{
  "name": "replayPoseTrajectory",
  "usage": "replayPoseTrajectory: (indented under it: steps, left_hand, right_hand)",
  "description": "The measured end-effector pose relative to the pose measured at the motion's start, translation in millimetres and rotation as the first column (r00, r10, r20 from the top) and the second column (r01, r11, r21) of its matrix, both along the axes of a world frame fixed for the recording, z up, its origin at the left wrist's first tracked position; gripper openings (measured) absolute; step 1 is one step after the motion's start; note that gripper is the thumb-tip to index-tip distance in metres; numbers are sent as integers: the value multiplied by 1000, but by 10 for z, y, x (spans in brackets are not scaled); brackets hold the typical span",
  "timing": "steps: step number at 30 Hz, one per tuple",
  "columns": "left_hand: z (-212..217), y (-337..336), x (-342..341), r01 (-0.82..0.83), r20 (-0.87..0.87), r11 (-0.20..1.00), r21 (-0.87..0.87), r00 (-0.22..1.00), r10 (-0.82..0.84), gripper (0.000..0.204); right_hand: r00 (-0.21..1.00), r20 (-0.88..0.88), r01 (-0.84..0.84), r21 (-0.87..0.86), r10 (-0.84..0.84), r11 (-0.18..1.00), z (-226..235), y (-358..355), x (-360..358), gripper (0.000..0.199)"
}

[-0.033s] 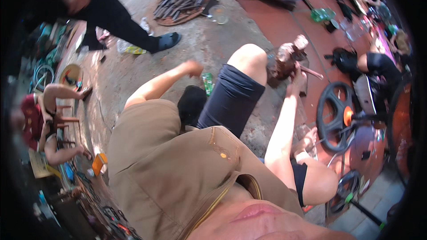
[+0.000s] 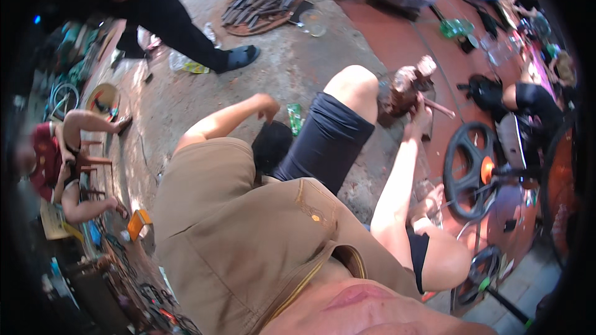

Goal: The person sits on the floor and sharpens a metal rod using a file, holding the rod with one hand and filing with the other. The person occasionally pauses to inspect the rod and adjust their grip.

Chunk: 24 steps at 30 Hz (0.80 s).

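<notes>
On the right, my right hand (image 2: 420,115) is closed around a thin reddish-brown stick (image 2: 442,107) at the side of a lumpy brown, wood-like piece (image 2: 402,90). A paler knob tops that piece; whether stick and piece are joined I cannot tell. My left hand (image 2: 268,107) hangs with bent fingers over a black, soft-looking thing (image 2: 272,146) by my bent leg. What those fingers hold, if anything, is hidden. Near them a small green packet (image 2: 294,119) lies on the concrete.
Ahead is a round tray (image 2: 231,28) heaped with dark sticks, beside a clear bowl (image 2: 313,23). A person's dark-trousered leg (image 2: 180,31) stands at front left. Another person (image 2: 53,155) sits far left. A black wheel (image 2: 455,180) stands at my right. A green bottle (image 2: 456,28) lies beyond.
My left hand has dropped and drawn slightly left, its fingers now pointing down toward the black thing. My right hand keeps its hold on the stick. The whole view has shifted a little.
</notes>
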<state>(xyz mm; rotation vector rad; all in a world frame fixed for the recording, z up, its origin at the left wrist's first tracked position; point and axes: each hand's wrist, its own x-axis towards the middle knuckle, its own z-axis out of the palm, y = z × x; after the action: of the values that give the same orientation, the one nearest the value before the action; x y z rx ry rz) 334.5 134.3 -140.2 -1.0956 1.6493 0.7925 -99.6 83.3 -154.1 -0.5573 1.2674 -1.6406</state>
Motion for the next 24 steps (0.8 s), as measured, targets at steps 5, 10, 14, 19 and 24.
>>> replayPoseTrajectory:
  steps: [5,10,14,19,24]
  left_hand:
    - [-368,-38,464,-337,-549,882,-330,828,111,26]
    - [886,-929,-971,-626,-841,564,-539,441,-314,28]
    - [1541,-1243,-1946,-736,-914,577,-355,143,-380,31]
    - [1744,-1348,-2756,-726,-948,635,-262,71,-310,40]
    - [1557,-1332,-3143,-666,-908,627,-404,209,-363,39]
  right_hand:
    - [986,32,-162,22,161,987,-45,-62,320,23]
    - [994,37,-103,-36,105,994,-230,-83,-54,26]
    - [993,89,-85,7,84,996,-197,-105,-58,23]
    - [998,38,-49,60,47,997,-226,-134,-51,23]
    - [993,119,-15,-3,16,1000,-59,-40,91,15]
